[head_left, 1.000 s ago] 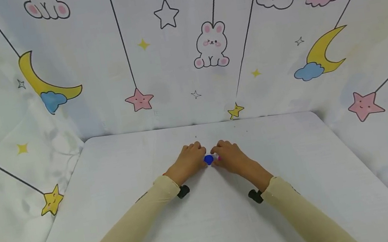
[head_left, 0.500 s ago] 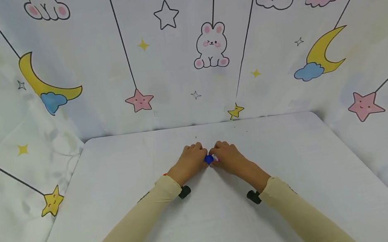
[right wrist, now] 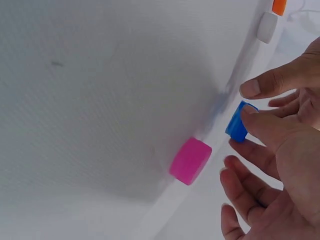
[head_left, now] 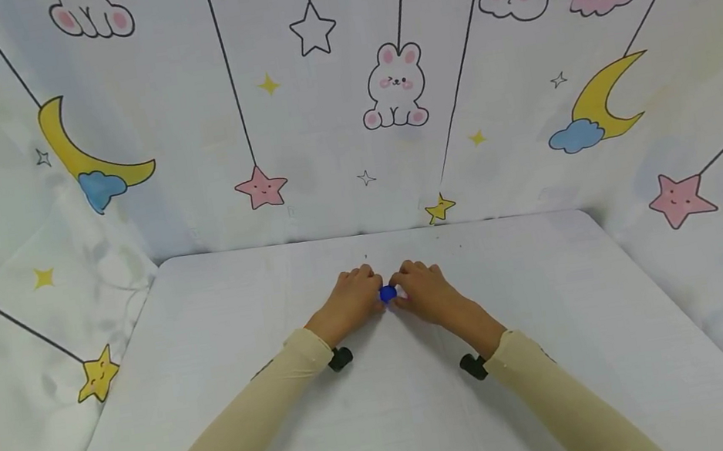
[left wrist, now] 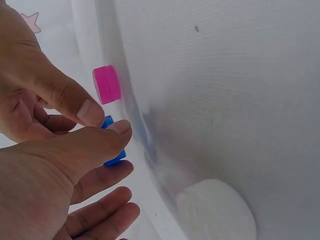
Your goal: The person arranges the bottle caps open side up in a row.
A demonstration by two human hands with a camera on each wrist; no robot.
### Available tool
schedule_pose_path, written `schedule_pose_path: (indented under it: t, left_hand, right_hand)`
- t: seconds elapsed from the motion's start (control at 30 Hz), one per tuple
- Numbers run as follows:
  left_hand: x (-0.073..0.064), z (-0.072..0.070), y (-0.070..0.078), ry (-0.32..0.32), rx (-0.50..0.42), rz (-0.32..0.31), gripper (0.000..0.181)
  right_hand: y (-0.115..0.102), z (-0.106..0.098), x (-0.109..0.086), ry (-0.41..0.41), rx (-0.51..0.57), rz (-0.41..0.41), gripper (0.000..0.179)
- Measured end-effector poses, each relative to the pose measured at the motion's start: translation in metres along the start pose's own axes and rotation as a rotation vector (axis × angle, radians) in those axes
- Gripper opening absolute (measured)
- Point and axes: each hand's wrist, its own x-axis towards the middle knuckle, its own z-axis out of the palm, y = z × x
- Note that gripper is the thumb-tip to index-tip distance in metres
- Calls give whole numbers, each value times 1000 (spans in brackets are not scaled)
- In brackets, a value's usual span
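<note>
Both hands meet over the middle of the white table. A small blue bottle cap (head_left: 389,294) is between my left hand (head_left: 352,302) and my right hand (head_left: 429,293), raised off the tabletop. In the right wrist view, my right thumb and index finger pinch the blue cap (right wrist: 237,125) by its edges. The left thumb's tip lies right above it there. Seen from the left wrist, my left thumb lies across the cap (left wrist: 115,158), with the index fingertip at its lower edge. A pink bottle cap (left wrist: 107,84) stands on the table on the right hand's side.
A white cap (left wrist: 216,212) sits on the table on the left hand's side, and an orange piece (right wrist: 279,6) lies beyond it. Black wrist cameras hang under the left (head_left: 341,359) and right (head_left: 474,366) wrists. A printed cloth (head_left: 295,111) walls the table (head_left: 377,426).
My right hand has moved slightly left and closed in on the blue cap, narrowing the gap between the hands. The blue cap has shifted up slightly and stays between them.
</note>
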Motion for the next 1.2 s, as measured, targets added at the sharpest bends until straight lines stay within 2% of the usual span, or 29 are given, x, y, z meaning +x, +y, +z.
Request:
schedule_pose_path:
  t: [0.17,0.27,0.47,0.7,0.93,1.2]
  left_hand:
    - [-2,0,-3,-10,-49,-26,38]
    - [-3,0,-4,7,-77,-33,42]
    - [-4,1,-6,54,-73,-24,45]
    - [-3,3,-8,68,-69,-28,39]
    - [-3,1,-6,65,-74,-11,33]
    - [-1,2,-8,78,-45,-17,36]
  right_hand:
    - [-2,-1,0,-1,14,8,31]
    - [-2,-1,1,-1,31,16,31]
    - [-5,-1,2,-12,68,41,30]
    - [-8,-2,3,-41,94,69,32]
    - [-7,0,3,9,93,64,32]
    - [-6,0,3,93,136,55,25]
